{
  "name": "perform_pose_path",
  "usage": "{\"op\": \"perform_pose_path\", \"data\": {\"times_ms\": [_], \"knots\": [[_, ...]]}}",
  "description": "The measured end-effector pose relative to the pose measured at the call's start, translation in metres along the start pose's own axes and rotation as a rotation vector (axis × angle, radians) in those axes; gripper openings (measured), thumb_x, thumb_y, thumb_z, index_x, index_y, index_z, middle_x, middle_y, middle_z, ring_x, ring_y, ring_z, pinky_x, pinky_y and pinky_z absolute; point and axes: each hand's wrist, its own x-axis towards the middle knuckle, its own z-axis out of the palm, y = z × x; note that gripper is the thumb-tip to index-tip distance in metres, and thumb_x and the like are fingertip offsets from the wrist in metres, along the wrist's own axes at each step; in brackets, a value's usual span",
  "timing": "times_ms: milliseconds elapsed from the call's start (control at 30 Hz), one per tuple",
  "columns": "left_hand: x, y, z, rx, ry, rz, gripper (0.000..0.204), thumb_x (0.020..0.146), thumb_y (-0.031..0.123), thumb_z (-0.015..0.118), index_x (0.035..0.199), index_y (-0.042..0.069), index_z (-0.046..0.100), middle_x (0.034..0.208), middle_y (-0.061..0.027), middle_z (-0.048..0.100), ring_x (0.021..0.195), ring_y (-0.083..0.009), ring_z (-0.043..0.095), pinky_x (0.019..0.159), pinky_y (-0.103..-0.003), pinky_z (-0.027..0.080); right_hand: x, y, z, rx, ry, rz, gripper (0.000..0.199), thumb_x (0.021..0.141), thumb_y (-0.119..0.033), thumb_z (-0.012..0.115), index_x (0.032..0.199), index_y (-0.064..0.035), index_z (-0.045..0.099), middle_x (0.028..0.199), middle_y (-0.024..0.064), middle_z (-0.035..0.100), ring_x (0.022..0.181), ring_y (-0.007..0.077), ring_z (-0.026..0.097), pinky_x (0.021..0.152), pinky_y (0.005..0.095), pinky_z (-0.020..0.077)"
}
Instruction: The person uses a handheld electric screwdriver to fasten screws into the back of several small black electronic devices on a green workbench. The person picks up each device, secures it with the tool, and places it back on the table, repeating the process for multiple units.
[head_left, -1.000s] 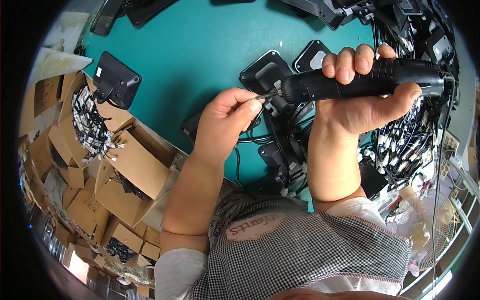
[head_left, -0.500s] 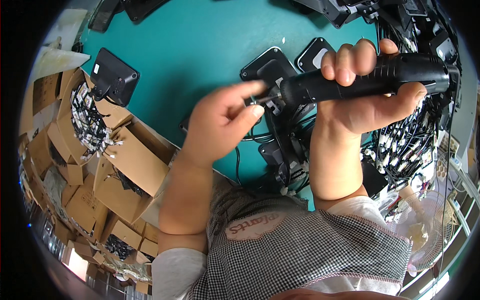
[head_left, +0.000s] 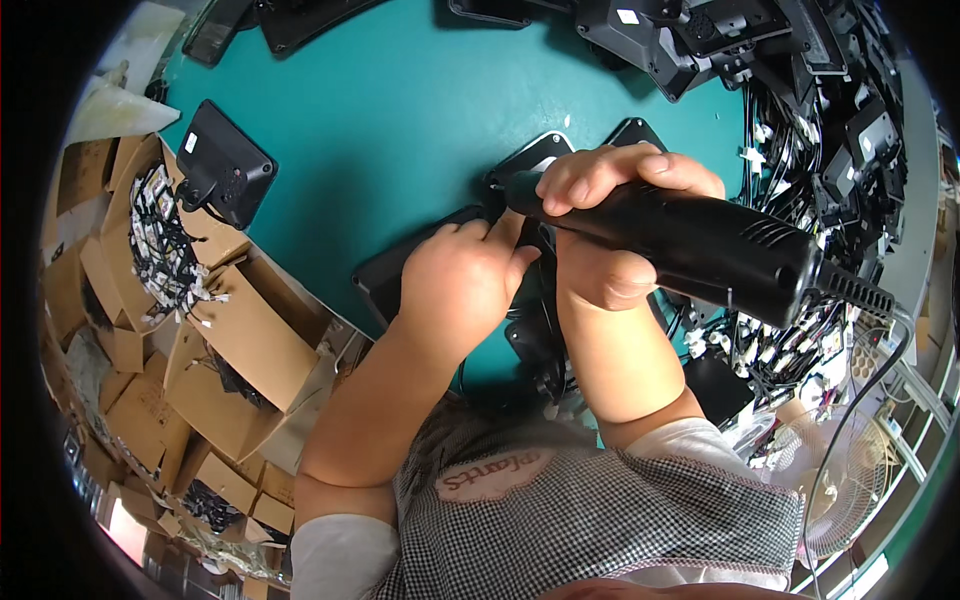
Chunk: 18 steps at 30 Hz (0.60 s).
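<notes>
My right hand [head_left: 620, 225] is wrapped around a black electric screwdriver [head_left: 700, 240], its cord trailing off to the right. The tool slopes down to the left, its nose beside the fingers of my left hand [head_left: 460, 280]. My left hand lies bent over a black plastic housing [head_left: 380, 275], holding it on the green mat; its index finger and thumb reach toward the tool's nose. The screwdriver bit and the spot below it are hidden. Just beyond the nose lies another black housing [head_left: 545, 145], partly covered by my right hand.
A black housing [head_left: 228, 165] lies at the mat's left edge. More housings [head_left: 650, 45] are heaped at the far right, above bundles of black cables with white connectors [head_left: 780, 340]. Open cardboard boxes [head_left: 260, 330] stand on the left; a fan [head_left: 830, 480] is at lower right.
The screwdriver has swung so its back end is lower and nearer me, and my right hand has moved left. My left hand has turned palm down onto the housing.
</notes>
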Motion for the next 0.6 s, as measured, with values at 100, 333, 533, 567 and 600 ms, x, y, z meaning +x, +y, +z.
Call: {"op": "perform_pose_path", "data": {"times_ms": [100, 333, 533, 567, 600], "knots": [[0.0, -0.002, 0.004, -0.025, 0.034, 0.005, 0.042, 0.073, 0.029, 0.066, 0.111, 0.011, 0.059, 0.063, -0.0048, 0.055, 0.059, -0.023, 0.056, 0.052, -0.034, 0.048, 0.0, 0.007, -0.004, -0.009, -0.058, -0.003, 0.064, 0.071, -0.046, 0.072, 0.111, -0.0075, 0.04, 0.078, 0.0104, 0.055, 0.06, 0.021, 0.055, 0.054, 0.0318, 0.0482], [0.0, -0.003, 0.004, -0.08, 0.054, -0.006, 0.038, 0.073, 0.028, 0.066, 0.107, 0.011, 0.061, 0.063, -0.0053, 0.055, 0.058, -0.0237, 0.057, 0.052, -0.034, 0.048, -0.001, 0.005, 0.001, -0.117, 0.012, -0.005, 0.066, 0.071, -0.048, 0.072, 0.111, -0.007, 0.039, 0.075, 0.0104, 0.054, 0.058, 0.0199, 0.055, 0.053, 0.0325, 0.0486], [-0.001, -0.01, 0.014, -0.156, 0.091, 0.045, 0.031, 0.07, 0.025, 0.067, 0.097, 0.01, 0.063, 0.061, -0.0046, 0.054, 0.055, -0.0234, 0.055, 0.048, -0.034, 0.046, -0.004, 0.012, -0.004, -0.004, -0.095, -0.036, 0.066, 0.062, -0.031, 0.083, 0.108, -0.0029, 0.045, 0.078, 0.0109, 0.058, 0.066, 0.0212, 0.059, 0.06, 0.0326, 0.0507], [-0.002, -0.011, 0.017, -0.175, 0.092, 0.054, 0.03, 0.07, 0.025, 0.066, 0.096, 0.01, 0.063, 0.061, -0.0049, 0.054, 0.055, -0.0236, 0.055, 0.048, -0.034, 0.046, -0.004, 0.012, -0.003, -0.032, -0.127, -0.032, 0.065, 0.062, -0.033, 0.082, 0.108, -0.0035, 0.046, 0.077, 0.0107, 0.059, 0.066, 0.0213, 0.058, 0.059, 0.0326, 0.0505], [-0.002, -0.012, 0.018, -0.189, 0.089, 0.06, 0.029, 0.07, 0.024, 0.066, 0.095, 0.01, 0.062, 0.061, -0.0052, 0.054, 0.055, -0.0239, 0.055, 0.048, -0.034, 0.046, -0.003, 0.01, -0.002, -0.097, -0.163, -0.017, 0.065, 0.062, -0.035, 0.081, 0.107, -0.004, 0.047, 0.077, 0.0105, 0.059, 0.065, 0.0214, 0.058, 0.058, 0.0326, 0.0502]]}}
